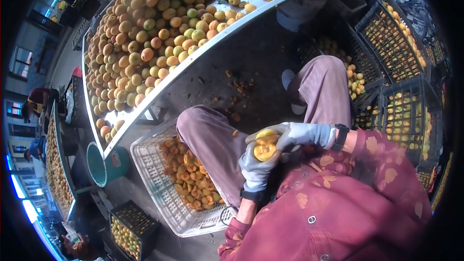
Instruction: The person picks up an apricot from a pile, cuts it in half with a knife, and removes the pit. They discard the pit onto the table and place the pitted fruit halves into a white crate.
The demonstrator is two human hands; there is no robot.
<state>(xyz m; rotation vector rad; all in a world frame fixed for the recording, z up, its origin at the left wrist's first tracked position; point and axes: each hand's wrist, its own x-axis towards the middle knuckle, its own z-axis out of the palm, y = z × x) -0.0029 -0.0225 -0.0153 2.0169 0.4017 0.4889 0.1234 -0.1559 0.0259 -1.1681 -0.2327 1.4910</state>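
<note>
In front of my lap, both gloved hands are closed round a yellow apricot (264, 152) that is split open, its cut flesh facing up. My left hand (256, 168), in a grey-white glove, grips the lower part from the left. From the right, my right hand (298, 136) holds the upper part, with its fingers bent over the top. Whether a tool is between the fingers is hidden. Left of my knee, a white plastic crate (153, 194) holds many opened apricot pieces (192, 179).
A metal-edged table (159, 97) bears a large heap of whole apricots (150, 38). Black crates (403, 116) of fruit stand stacked on the right. A teal bucket (116, 164) and another black crate (140, 222) are at left. Scraps (237, 87) lie on the floor. Other people are nearby.
</note>
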